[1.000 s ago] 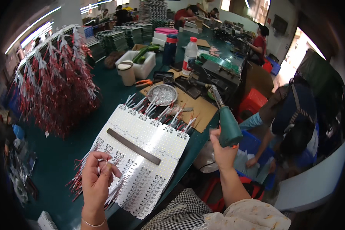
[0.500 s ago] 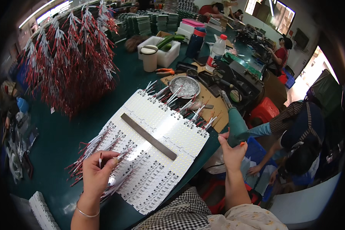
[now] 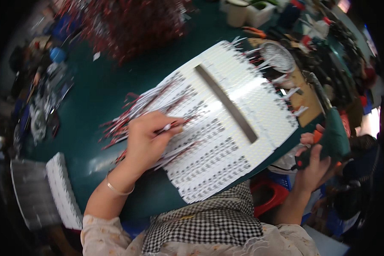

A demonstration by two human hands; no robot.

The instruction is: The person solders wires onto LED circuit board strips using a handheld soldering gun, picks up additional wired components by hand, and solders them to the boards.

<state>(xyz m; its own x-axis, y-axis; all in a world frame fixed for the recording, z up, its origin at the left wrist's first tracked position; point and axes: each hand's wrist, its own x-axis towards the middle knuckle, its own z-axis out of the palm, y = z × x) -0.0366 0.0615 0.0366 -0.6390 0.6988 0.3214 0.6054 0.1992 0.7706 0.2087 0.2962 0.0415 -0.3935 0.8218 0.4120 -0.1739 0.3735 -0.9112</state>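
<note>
My left hand (image 3: 147, 138) is closed in a pinch on a thin red-and-white wire (image 3: 168, 126). It hovers over a sheet of white LED boards (image 3: 213, 155) lying on the green table. More red-and-white wires (image 3: 132, 106) trail from the sheet's left side, some partly behind my hand. A flat dark metal bar (image 3: 226, 103) rests across the boards. At the right, my right hand (image 3: 313, 168) wraps round the handle of a green pistol-shaped soldering gun (image 3: 337, 134) with orange parts. Its metal front part points up and away; the picture is blurred there.
A big bundle of red-and-white wires (image 3: 128, 25) stands at the far left. Beyond the boards' right edge is a round metal dish (image 3: 278, 57) of silvery bits. Orange-handled pliers (image 3: 254, 31) lie farther back. White strips (image 3: 64, 190) are stacked at lower left; a red stool (image 3: 271, 194) is below the table.
My right hand has closed on the soldering gun, which it was only beside before. My left hand still pinches a wire, now over the boards. The whole view has shifted and turned.
</note>
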